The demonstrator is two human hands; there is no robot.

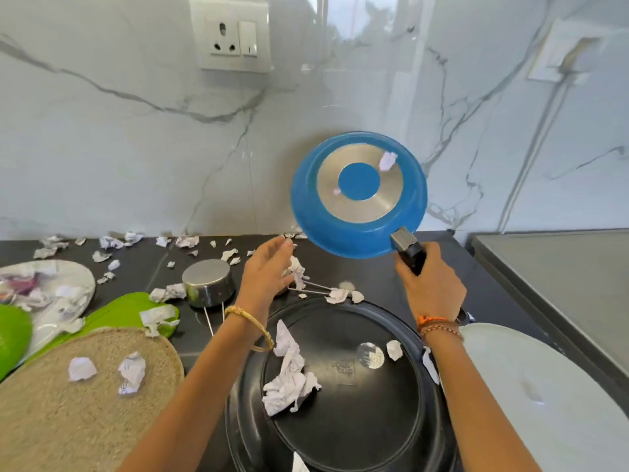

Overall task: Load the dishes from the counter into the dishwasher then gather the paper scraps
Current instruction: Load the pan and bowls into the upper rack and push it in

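Right hand (pixel 430 284), right of centre in the frame: grip closed around the black handle (pixel 413 258) of a blue frying pan (pixel 358 195). Pan is lifted clear of the tabletop (pixel 374 270), tilted, underside toward the camera; silver base ring with blue centre disc visible. Two small paper bits cling to the base, the larger one (pixel 388 160) at its upper right.

Left hand (pixel 270 267), centre of frame: grip wide, fingers straight and relaxed, holding nothing. It sits just beside a crumpled scrap (pixel 297 275) lying on thin metal wires; contact cannot be confirmed.

Lower centre: large black round tray (pixel 374 420), upside down, resting on the dark tabletop. On it, a big crumpled paper wad (pixel 289 379) at left, a small scrap (pixel 394 349) at upper right, and a round silver sticker.

Left of centre: steel bowl (pixel 208 282), inverted, with a scrap touching its left side.

Lower left: woven round mat (pixel 51 420) carrying two paper balls; behind it a green plate (pixel 115 311) and a white plate (pixel 78 277), both littered with paper.

Lower right: white plate (pixel 544 403), partly cut by the frame edge.

Many small scraps (pixel 112 242) are scattered along the tabletop's back edge, upper left of the dark surface. Marble wall behind, with a socket plate (pixel 235 35) at top.
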